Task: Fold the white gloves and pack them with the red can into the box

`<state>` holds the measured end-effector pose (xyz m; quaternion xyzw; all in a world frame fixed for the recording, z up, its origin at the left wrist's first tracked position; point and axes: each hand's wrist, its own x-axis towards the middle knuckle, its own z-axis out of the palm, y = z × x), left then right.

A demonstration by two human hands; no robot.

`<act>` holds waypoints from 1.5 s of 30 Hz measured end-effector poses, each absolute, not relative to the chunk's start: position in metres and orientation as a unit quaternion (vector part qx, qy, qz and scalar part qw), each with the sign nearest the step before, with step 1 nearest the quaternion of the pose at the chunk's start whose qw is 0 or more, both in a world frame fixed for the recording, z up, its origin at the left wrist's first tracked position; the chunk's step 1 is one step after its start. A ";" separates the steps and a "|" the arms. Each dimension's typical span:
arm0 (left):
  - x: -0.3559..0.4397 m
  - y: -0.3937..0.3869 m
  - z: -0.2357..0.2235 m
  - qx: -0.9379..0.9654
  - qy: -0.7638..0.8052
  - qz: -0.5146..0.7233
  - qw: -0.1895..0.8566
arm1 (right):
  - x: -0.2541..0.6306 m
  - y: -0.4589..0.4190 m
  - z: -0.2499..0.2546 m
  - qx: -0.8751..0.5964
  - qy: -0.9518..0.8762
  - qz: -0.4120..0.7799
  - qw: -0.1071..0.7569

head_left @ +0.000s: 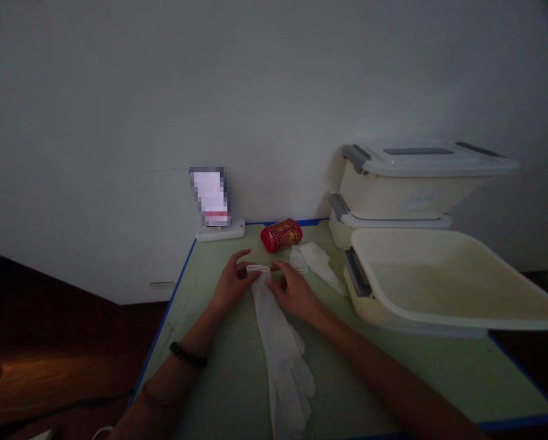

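Observation:
A pair of white gloves lies lengthwise on the green table, cuffs away from me and fingers toward me. My left hand pinches the left edge of the cuff between thumb and fingers. On the opposite edge, my right hand grips the cuff in the same way. The cuff's opening faces away and shows as a flattened loop. Just beyond my right hand lies another white glove, crumpled. A red roll-shaped packet with gold print rests behind my hands.
An open cream bin stands on the right of the green table. Behind it are stacked lidded bins against the wall. A phone, its screen blurred, leans on a white stand at the back left.

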<state>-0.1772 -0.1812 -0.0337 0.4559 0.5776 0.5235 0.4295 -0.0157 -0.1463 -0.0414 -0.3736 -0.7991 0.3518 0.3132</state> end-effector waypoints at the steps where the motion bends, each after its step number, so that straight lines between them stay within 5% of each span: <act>1: -0.177 -0.181 -0.034 0.455 0.576 0.527 0.428 | -0.021 -0.142 -0.044 -0.368 -0.796 0.361 0.317; 21: -0.188 -0.179 -0.040 0.484 0.600 0.518 0.371 | -0.028 -0.127 -0.050 -0.332 -0.712 0.472 0.400; 33: -0.190 -0.180 -0.040 0.469 0.560 0.540 0.417 | -0.030 -0.126 -0.053 -0.324 -0.729 0.464 0.386; 45: -0.194 -0.181 -0.039 0.528 0.561 0.528 0.357 | -0.026 -0.127 -0.048 -0.290 -0.736 0.513 0.332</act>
